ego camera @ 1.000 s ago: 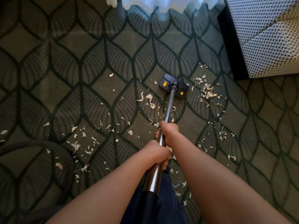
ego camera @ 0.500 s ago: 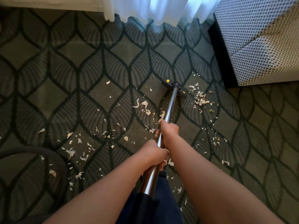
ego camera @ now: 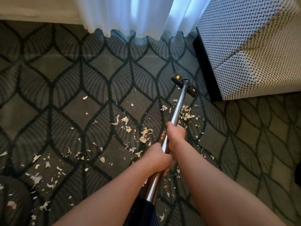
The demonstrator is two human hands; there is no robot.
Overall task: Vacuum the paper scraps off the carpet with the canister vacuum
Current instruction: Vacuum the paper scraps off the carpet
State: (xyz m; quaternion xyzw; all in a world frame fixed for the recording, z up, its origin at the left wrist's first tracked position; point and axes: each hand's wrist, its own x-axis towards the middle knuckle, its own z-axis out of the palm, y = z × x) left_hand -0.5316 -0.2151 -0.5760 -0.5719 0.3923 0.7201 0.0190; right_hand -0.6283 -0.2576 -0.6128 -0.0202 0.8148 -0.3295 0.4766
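Both hands grip the silver vacuum wand [ego camera: 179,105]. My right hand [ego camera: 175,134] holds it higher up the tube, and my left hand [ego camera: 158,158] holds it just below. The black floor nozzle [ego camera: 184,84] with yellow dots sits far out on the dark patterned carpet [ego camera: 73,115], close to the armchair's corner. Several white paper scraps [ego camera: 124,119] lie scattered across the carpet to the left of the wand, with a denser pile [ego camera: 186,114] just right of the tube.
A woven-fabric armchair [ego camera: 247,51] with a black base stands at the upper right. White curtains [ego camera: 133,15] hang to the floor at the top centre. A dark curved hose [ego camera: 14,193] lies at the lower left.
The wand has been pushed forward and to the right, so the nozzle now lies beyond the scrap pile near the armchair. The view has tilted up, showing more curtain.
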